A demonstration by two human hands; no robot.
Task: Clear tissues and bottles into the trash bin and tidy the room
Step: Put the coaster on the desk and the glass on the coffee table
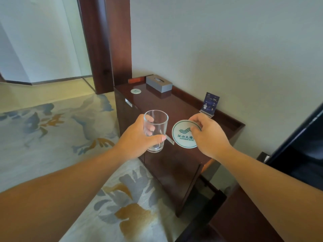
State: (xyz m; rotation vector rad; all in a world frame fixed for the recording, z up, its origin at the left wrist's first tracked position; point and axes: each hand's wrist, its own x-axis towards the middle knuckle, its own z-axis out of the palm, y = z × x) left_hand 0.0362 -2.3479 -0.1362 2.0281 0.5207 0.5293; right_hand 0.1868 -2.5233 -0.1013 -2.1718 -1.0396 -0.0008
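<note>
A: The worktop (pixel 174 105), dark wood, carries a tissue box (pixel 159 83) at its far end. What do the hands hold?

B: The left hand (pixel 138 138) has its fingers curled round the glass (pixel 156 126), upright over the worktop's front edge. The right hand (pixel 209 137) pinches the rim of the coaster (pixel 183 135), just beside the glass.

A: Best practice?

B: Probably lay the coaster flat first, print up, then lower the glass centred on it, matching the far coaster (pixel 135 91).
</note>
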